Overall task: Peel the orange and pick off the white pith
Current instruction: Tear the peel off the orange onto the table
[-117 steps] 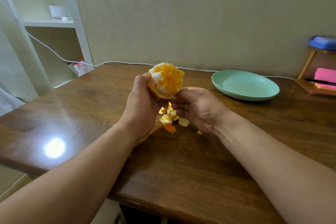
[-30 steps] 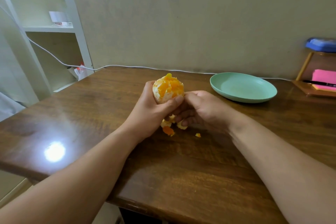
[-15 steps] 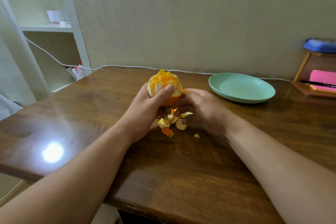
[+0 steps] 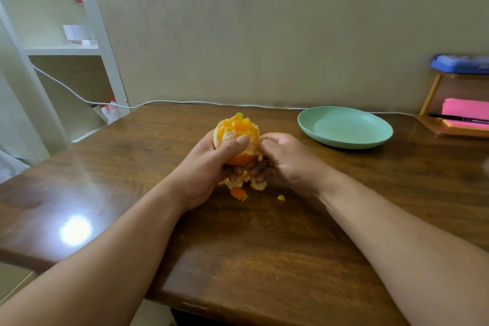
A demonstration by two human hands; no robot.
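A mostly peeled orange (image 4: 236,128), with torn flesh and white pith showing on top and a band of peel left at the bottom, is held above the wooden table (image 4: 264,246). My left hand (image 4: 209,167) grips it, thumb pressed across its front. My right hand (image 4: 280,159) is at the orange's right side with its fingers curled against the lower peel. A small pile of peel scraps (image 4: 238,192) lies on the table under both hands, partly hidden by them.
A green plate (image 4: 344,127) stands on the table at the back right. Further right is a wooden stand (image 4: 449,127) with pink notes and a pen. A white cable (image 4: 185,102) runs along the wall. White shelving (image 4: 87,47) stands at the left.
The orange has been lowered and turned in my left hand. My right hand has closed in against its right side and lower peel.
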